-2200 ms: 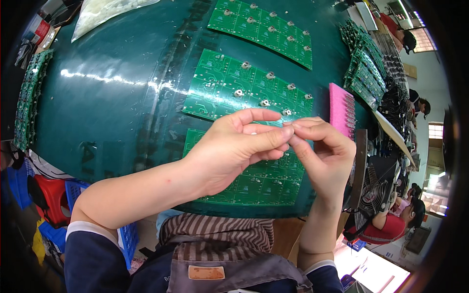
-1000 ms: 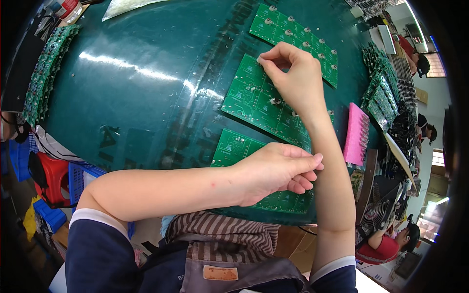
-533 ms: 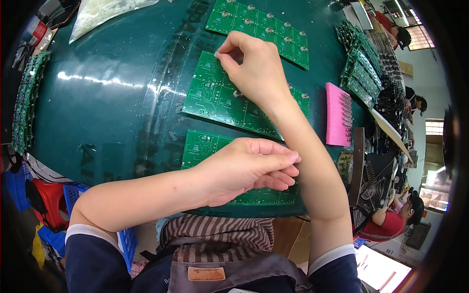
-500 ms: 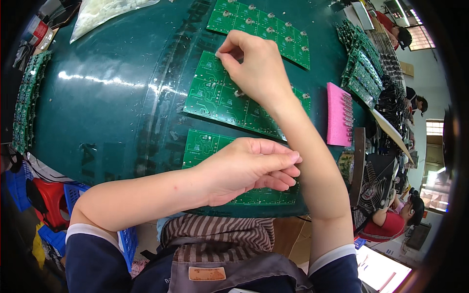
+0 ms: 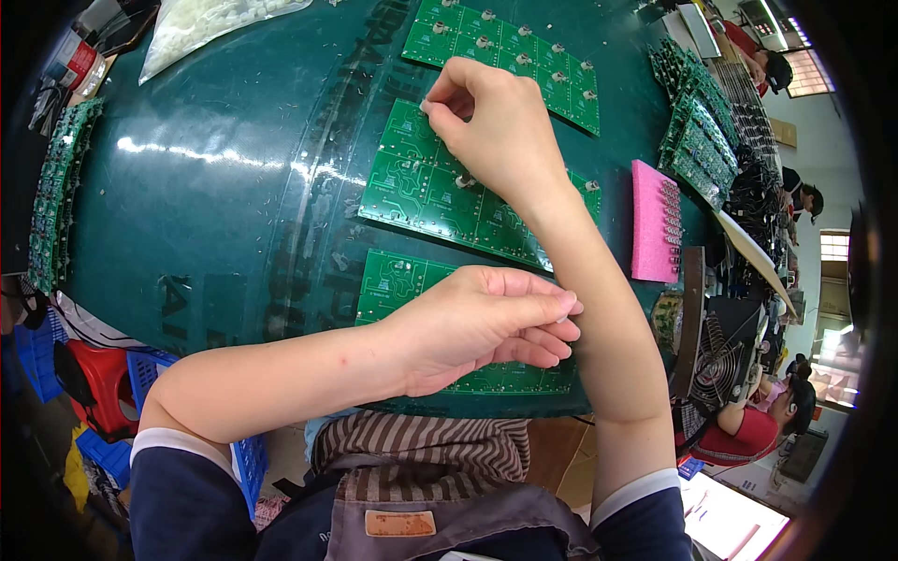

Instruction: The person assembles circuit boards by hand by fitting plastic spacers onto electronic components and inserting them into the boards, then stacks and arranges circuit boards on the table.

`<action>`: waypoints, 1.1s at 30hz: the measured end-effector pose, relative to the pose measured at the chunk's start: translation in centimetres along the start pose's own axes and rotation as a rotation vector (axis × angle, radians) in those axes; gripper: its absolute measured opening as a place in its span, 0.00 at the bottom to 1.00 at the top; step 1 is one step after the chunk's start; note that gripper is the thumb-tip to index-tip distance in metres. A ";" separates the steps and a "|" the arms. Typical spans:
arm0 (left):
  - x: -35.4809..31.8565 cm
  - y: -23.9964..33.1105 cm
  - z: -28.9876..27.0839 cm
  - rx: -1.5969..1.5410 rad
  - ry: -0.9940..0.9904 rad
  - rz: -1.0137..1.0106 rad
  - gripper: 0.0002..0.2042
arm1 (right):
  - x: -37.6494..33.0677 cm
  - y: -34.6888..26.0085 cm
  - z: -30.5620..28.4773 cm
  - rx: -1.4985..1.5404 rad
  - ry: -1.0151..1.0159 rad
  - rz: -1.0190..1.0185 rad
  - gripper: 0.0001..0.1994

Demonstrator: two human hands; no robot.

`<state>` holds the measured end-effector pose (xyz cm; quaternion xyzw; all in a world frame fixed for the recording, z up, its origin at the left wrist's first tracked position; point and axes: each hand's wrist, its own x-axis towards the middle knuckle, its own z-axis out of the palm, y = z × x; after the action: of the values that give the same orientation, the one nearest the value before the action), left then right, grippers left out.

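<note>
Green circuit board (image 5: 402,187), the middle of three, is met at its far left corner by the right hand (image 5: 496,122), thumb and forefinger pinched together (whether anything is gripped cannot be told). Above the nearest board (image 5: 388,280), the left hand (image 5: 477,323) is held loosely curled, thumb closed against forefinger, any contents hidden.

Right grip (image 5: 500,131) pinched, left grip (image 5: 486,323) curled

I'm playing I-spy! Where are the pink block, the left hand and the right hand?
Pink block (image 5: 648,220): head view, broad face.
Left hand (image 5: 482,323): head view, thumb's base.
Right hand (image 5: 500,126): head view, its back.
</note>
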<state>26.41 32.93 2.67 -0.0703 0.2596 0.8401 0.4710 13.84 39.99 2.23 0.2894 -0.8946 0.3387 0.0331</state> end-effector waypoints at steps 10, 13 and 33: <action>0.1 0.2 0.7 0.034 0.006 -0.038 0.14 | -0.8 0.8 -1.3 0.037 -0.023 -0.085 0.05; -0.2 0.5 0.5 0.053 0.036 -0.028 0.14 | -2.4 2.4 -3.7 -0.009 0.120 -0.219 0.06; -2.3 -0.9 0.5 0.023 0.324 0.333 0.13 | -12.3 12.0 -17.1 -0.412 0.266 0.266 0.05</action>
<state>28.49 31.78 3.60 -0.1551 0.3493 0.8811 0.2786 15.20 64.06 5.19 0.1095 -0.9626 0.1860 0.1637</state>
